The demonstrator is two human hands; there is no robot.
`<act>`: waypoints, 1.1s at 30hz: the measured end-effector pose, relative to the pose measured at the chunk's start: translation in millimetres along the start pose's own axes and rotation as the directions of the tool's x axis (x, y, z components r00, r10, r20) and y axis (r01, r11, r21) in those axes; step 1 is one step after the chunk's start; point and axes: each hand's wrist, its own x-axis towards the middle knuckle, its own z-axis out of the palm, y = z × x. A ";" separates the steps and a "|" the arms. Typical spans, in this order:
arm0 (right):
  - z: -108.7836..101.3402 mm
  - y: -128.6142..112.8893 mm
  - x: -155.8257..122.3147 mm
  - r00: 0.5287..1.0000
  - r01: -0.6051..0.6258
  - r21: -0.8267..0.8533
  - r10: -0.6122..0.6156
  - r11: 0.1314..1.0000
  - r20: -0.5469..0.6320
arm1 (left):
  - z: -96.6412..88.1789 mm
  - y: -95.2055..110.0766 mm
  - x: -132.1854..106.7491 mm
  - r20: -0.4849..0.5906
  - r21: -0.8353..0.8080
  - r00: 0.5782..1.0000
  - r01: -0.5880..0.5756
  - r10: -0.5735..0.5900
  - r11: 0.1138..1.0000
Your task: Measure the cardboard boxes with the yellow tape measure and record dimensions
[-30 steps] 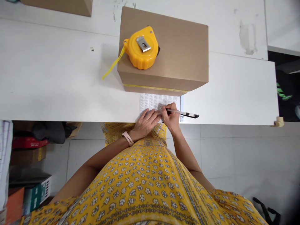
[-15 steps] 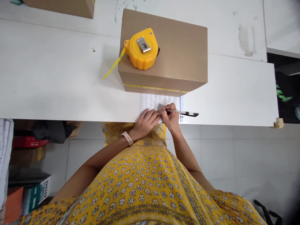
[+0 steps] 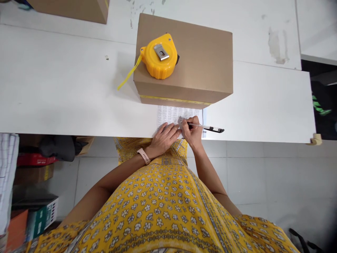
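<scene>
My right hand [image 3: 192,133] is closed around a pen [image 3: 210,128], whose tip end points down and left at a printed sheet of paper [image 3: 168,113]. Fingers outstretched, my left hand [image 3: 165,138] lies flat on the lower left part of the sheet, close to the right hand. Just beyond both hands stands a closed brown cardboard box [image 3: 204,59], which hides the far part of the sheet. On the left of its top rests a yellow tape measure [image 3: 160,58] with a metal clip and a yellow strap hanging over the box's side.
The white table [image 3: 79,98] ends right at my body. Another cardboard box [image 3: 76,10] stands at the far left. Below on the left are several boxes, among them a green and white box [image 3: 42,216]. A beige corner guard [image 3: 315,139] sits at the table's right corner.
The view has shifted very slightly. My right hand and the pen have barely moved over the sheet; my left hand stays in place, and the box and tape measure are unchanged.
</scene>
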 end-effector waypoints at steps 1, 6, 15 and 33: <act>0.1 -0.4 0.2 1.000 0.002 -0.002 -0.002 1.000 0.002 | 0.5 -0.1 -0.1 -0.002 0.007 1.000 -0.002 0.002 1.000; 0.7 -0.3 0.8 1.000 0.006 -0.012 -0.006 1.000 0.007 | 2.0 -0.3 -0.6 -0.029 0.024 1.000 -0.010 0.011 1.000; 0.5 0.5 0.1 1.000 -0.003 0.007 0.003 1.000 0.017 | 2.5 -0.6 -1.2 -0.073 0.079 0.996 -0.035 0.041 0.996; 0.7 2.6 -0.3 0.999 0.027 0.005 -0.027 1.000 -0.025 | 3.2 -0.5 -0.3 -0.119 0.130 0.992 -0.031 0.047 0.991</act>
